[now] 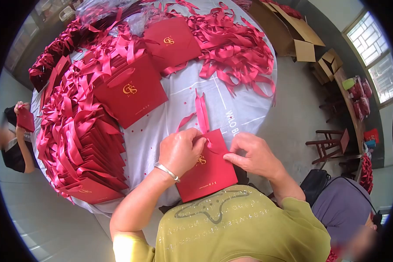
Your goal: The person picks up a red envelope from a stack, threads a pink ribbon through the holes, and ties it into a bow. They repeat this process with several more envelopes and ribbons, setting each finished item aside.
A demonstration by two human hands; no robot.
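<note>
A red paper gift bag (216,177) with gold lettering leans between my lap and the table's near edge. Pink ribbon (201,114) rises from its top and lies on the white tablecloth. My left hand (181,150), a silver bangle at its wrist, is closed on the ribbon at the bag's upper part; its fingers partly cover the gold logo. At the bag's right edge, my right hand (252,153) is closed, thumb and curled fingers pinching there. Part of that grip is hidden behind the thumb.
Finished-looking red bags (96,148) with ribbons stand packed along the table's left. Two larger-looking bags (131,89) lie further in. Loose pink ribbons (238,48) are heaped at back right. One person (19,135) sits left, another (343,209) right. Cardboard boxes (288,30) stand beyond.
</note>
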